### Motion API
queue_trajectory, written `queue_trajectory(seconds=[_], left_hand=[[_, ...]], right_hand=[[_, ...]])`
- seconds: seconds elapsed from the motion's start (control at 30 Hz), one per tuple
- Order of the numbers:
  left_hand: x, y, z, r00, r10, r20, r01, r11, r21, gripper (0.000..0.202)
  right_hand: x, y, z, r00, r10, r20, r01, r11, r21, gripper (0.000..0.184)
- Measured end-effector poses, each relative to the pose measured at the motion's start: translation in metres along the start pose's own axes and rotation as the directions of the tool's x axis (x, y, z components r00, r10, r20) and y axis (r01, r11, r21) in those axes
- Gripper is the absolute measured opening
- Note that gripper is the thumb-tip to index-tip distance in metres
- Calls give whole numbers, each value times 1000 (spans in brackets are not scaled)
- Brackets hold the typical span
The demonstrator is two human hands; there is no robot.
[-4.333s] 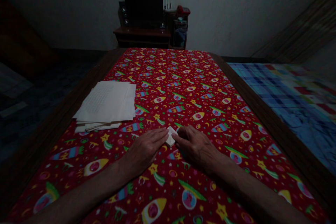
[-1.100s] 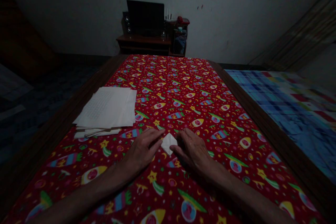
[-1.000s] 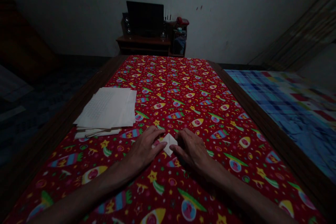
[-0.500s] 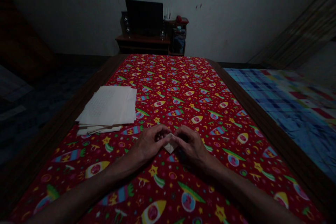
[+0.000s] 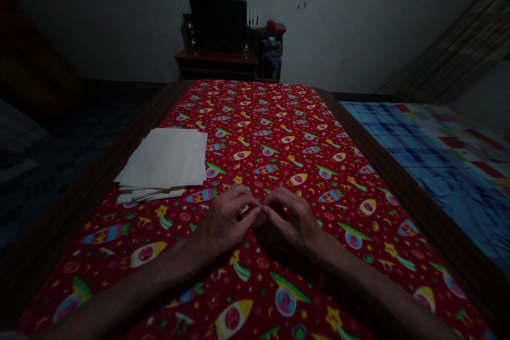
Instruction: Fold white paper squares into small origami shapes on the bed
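Observation:
Over the red patterned cloth (image 5: 279, 255), a small folded piece of paper (image 5: 261, 217) is pinched between my two hands. My left hand (image 5: 230, 218) grips its left side with thumb and fingers closed. From the right, my right hand (image 5: 294, 218) pinches the same paper, the thumb tips of both hands close together at its upper edge. Most of the paper is hidden behind the thumbs and fingers. To the left of my left hand lies a stack of white paper sheets (image 5: 163, 156), the top one bearing faint handwriting.
The cloth lies over a dark wooden surface (image 5: 358, 159) whose borders show on both sides. Against the far wall stand a black monitor (image 5: 218, 22), speakers and a red telephone (image 5: 276, 26) on a small desk (image 5: 217, 64). A blue checked sheet (image 5: 402, 143) spreads at the right.
The folded paper has tilted and shows less of its face. My hands have drawn closer, thumb tips now nearly meeting at its upper edge. The sheet stack has stayed put.

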State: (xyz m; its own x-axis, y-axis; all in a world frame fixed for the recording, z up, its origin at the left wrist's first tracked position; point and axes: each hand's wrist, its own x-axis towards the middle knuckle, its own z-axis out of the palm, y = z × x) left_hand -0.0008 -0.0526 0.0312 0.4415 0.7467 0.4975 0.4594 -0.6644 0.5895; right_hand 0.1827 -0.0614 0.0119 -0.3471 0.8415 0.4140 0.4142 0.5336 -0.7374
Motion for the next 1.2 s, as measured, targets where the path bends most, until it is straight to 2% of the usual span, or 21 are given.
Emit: queue_trajectory(seconds=[0.33,0.57,0.87,1.2], left_hand=[[1,0,-2,998,-60,21,61,997,-37,6],[-2,-1,-1,994,-87,71,87,996,-4,6],[-4,-1,-3,994,-75,76,75,997,8,6],[-1,-2,-4,995,-96,41,94,995,37,7]], right_hand=[[-3,-1,-1,996,-86,10,86,990,-109,11],[-5,0,-3,992,-120,44,123,989,-85,3],[-7,-6,-4,992,-101,71,104,994,-44,4],[-7,-2,-4,996,-69,50,74,991,-112,6]])
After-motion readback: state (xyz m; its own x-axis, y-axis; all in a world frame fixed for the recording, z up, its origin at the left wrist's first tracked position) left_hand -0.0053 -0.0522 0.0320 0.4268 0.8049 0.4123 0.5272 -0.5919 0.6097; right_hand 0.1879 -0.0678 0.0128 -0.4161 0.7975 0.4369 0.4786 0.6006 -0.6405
